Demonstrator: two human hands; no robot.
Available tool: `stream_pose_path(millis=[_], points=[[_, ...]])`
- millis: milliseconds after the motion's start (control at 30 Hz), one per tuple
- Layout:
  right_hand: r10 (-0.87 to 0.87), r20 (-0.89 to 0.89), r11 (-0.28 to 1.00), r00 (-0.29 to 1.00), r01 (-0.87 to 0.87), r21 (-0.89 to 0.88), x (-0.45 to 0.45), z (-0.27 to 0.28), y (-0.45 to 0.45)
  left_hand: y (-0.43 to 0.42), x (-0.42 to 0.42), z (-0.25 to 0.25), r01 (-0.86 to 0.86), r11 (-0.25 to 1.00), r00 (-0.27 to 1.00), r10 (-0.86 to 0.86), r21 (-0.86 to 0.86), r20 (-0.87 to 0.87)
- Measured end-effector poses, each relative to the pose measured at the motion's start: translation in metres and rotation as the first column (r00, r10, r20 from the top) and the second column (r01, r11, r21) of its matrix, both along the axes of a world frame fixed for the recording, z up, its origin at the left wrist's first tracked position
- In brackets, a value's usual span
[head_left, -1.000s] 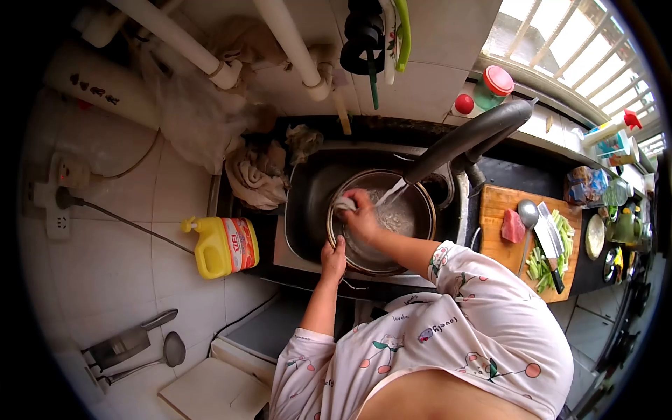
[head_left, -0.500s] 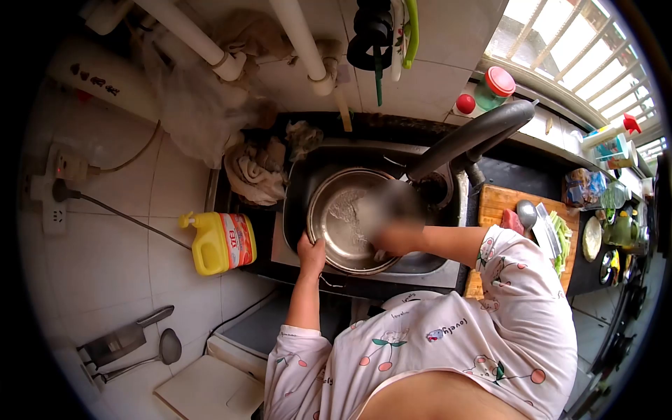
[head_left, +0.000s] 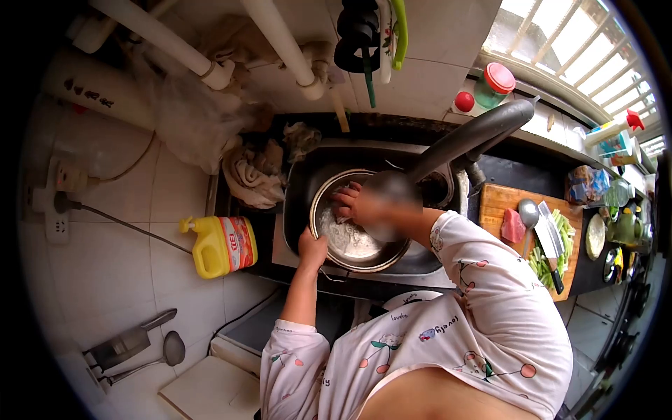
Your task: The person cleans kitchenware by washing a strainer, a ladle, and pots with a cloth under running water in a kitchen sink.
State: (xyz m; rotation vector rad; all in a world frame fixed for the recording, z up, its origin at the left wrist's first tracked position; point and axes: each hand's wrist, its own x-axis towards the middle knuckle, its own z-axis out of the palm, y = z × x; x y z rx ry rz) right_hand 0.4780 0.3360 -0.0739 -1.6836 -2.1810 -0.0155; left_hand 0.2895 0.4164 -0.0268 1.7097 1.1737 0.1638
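A round stainless steel pot (head_left: 392, 260) sits in the sink (head_left: 297, 175), with churning, foamy-looking water (head_left: 350, 241) in its bottom. My left hand (head_left: 313, 248) is closed on the pot's near left rim. Inside the pot, my right hand (head_left: 355, 201) reaches toward the far left wall with its fingers stretched out and slightly apart. A blurred patch covers part of that hand and wrist. Above the sink arches a dark faucet (head_left: 476, 136); its outlet end is hidden by the blur.
A yellow detergent jug (head_left: 217, 245) stands left of the sink, near a crumpled cloth (head_left: 252, 175). To the right, a wooden cutting board (head_left: 497, 203) bears raw meat (head_left: 513, 226), a ladle (head_left: 528, 210), a knife (head_left: 549, 238) and chopped green vegetables (head_left: 562, 227). A red-lidded jar (head_left: 495, 87) stands by the window.
My right hand has moved from the pot's right side to its far left inner wall. The water is more stirred up and whiter. My left hand stays on the rim.
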Motion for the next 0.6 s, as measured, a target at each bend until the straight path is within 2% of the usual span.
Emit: stream_pose_path(millis=[67,200,233,267,333,367,433,500,567,600], points=[[-0.062,0.014,0.979,0.998,0.063,-0.193,0.003,-0.004,-0.006,0.005,-0.004,-0.007,-0.023,1.0,1.0,0.023,-0.015,-0.013],[-0.017,-0.025,0.955,1.0,0.009,-0.298,0.023,-0.006,-0.007,0.008,-0.004,-0.003,0.033,0.998,0.997,-0.029,0.054,-0.073],[0.089,0.144,0.995,0.986,-0.094,0.027,0.032,0.011,-0.014,0.011,-0.004,-0.005,0.064,0.993,0.99,-0.05,0.097,-0.131],[0.065,0.214,0.988,0.975,-0.032,-0.154,0.032,0.022,-0.015,0.013,-0.004,-0.005,0.058,0.992,0.991,-0.044,0.111,-0.123],[0.057,0.359,0.868,0.932,0.131,-0.478,0.031,0.035,-0.018,0.016,-0.001,-0.002,0.046,0.99,0.994,-0.032,0.136,-0.104],[-0.144,0.293,0.874,0.945,0.26,-0.411,0.025,0.025,-0.024,0.017,0.002,0.002,0.043,0.985,0.992,-0.022,0.167,-0.126],[-0.242,0.223,0.798,0.944,0.324,-0.508,0.019,0.043,-0.035,0.02,0.007,0.007,0.014,0.971,0.993,0.014,0.238,-0.118],[-0.293,0.22,0.821,0.931,0.362,-0.441,0.012,0.024,-0.05,0.023,0.013,0.017,-0.004,0.958,0.989,0.045,0.288,-0.137],[-0.39,-0.141,0.887,0.91,0.33,-0.323,-0.004,-0.033,-0.073,0.024,0.017,0.025,-0.015,0.955,0.992,0.052,0.297,-0.117],[-0.403,-0.323,0.908,0.856,0.331,-0.257,-0.015,-0.047,-0.083,0.024,0.018,0.026,-0.019,0.953,0.993,0.054,0.304,-0.108]])
